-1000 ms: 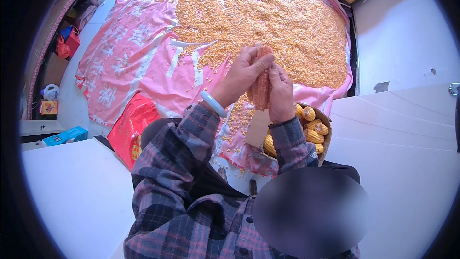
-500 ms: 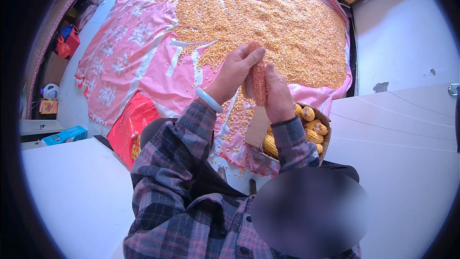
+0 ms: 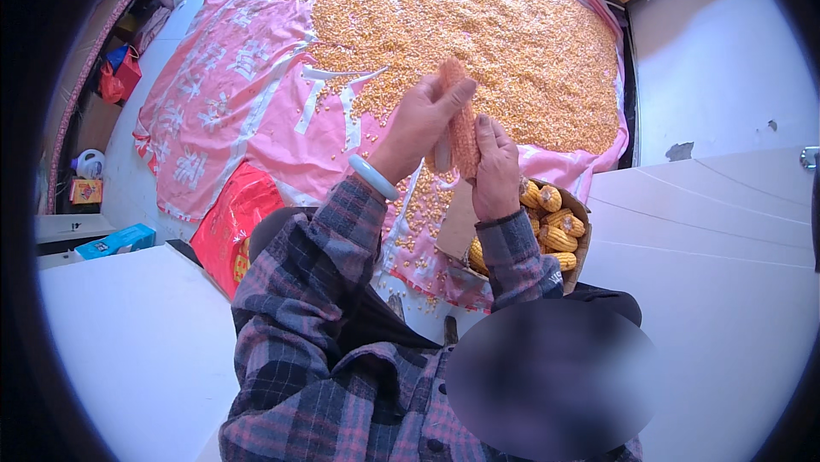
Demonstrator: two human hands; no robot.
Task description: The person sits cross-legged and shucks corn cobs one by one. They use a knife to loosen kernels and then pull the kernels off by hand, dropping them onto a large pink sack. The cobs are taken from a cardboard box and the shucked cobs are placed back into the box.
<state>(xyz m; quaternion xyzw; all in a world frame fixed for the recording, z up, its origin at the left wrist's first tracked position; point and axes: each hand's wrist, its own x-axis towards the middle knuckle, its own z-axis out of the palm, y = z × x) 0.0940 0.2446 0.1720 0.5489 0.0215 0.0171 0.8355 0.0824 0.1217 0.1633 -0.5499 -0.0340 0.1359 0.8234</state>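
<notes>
Since a second ago the corn cob (image 3: 461, 116) has risen higher in front of the person and now shows almost bare and reddish, so the shelling of this cob looks nearly finished. The left hand (image 3: 420, 125) has its fingers closed around the upper part, while the right hand (image 3: 495, 167) clamps the lower end. The cob stands nearly upright, long axis running up and down, top tilted slightly left, above the pink sheet (image 3: 248, 112) of loose kernels (image 3: 478, 26). A box (image 3: 579, 244) of whole yellow cobs (image 3: 551, 223) sits just beside the right wrist.

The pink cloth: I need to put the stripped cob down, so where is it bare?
Bare pink cloth lies left of the kernel heap, above the red bag. The heap and the box of corn ears by the right hand are crowded.
</notes>
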